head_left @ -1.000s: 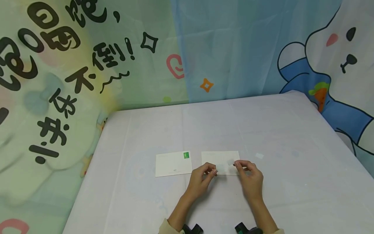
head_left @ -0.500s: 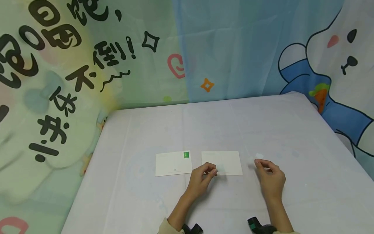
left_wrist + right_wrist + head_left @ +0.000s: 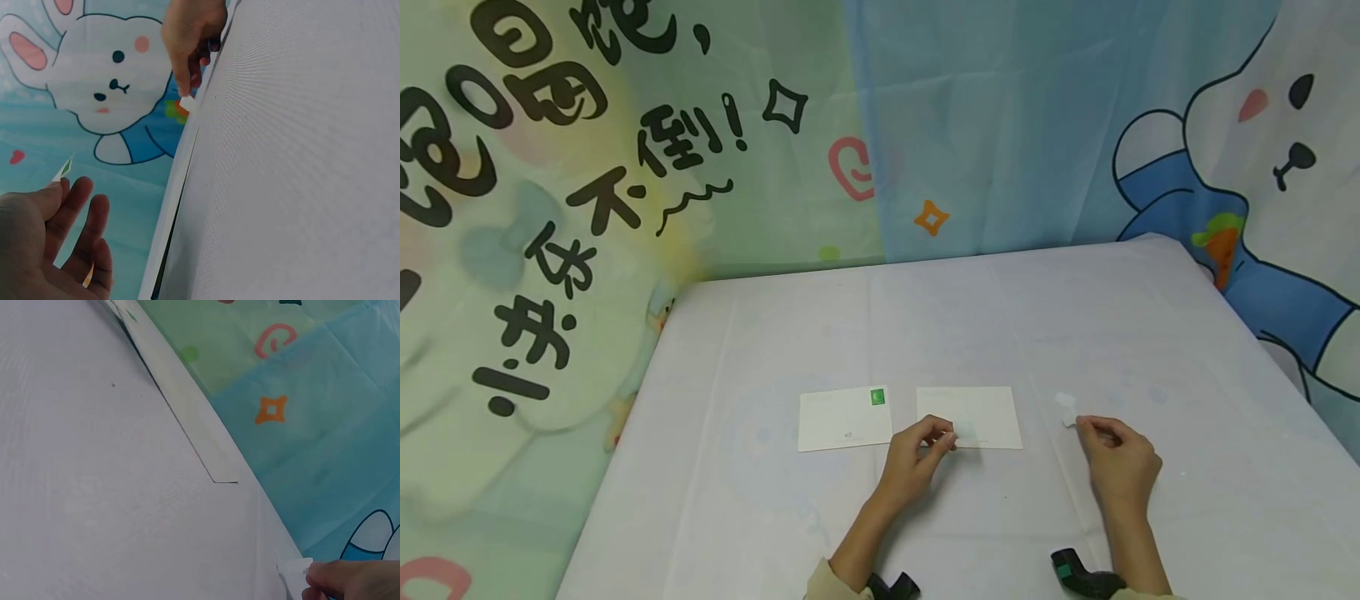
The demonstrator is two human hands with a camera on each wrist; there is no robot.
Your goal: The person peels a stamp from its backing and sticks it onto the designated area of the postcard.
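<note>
My left hand [image 3: 917,458] is held just over the lower left part of a white envelope [image 3: 988,408]. Between its thumb and index finger it pinches a small stamp [image 3: 65,169], green with a white edge. Off to the right of that envelope, my right hand [image 3: 1123,465] pinches a small white piece of paper [image 3: 292,569] by its edge. Close beside it another small white scrap [image 3: 1064,400] lies on the table. To the left, a second white envelope [image 3: 842,423] bears a green stamp [image 3: 877,397] at its upper right corner.
A white cloth covers the table [image 3: 760,517]. Behind it hangs a printed curtain [image 3: 1000,125] with lettering and a cartoon rabbit. Dark wrist devices sit at both sleeves.
My right hand has moved from the right envelope's edge out to the right, drawing away a small white piece of paper. My left hand has stayed in place.
</note>
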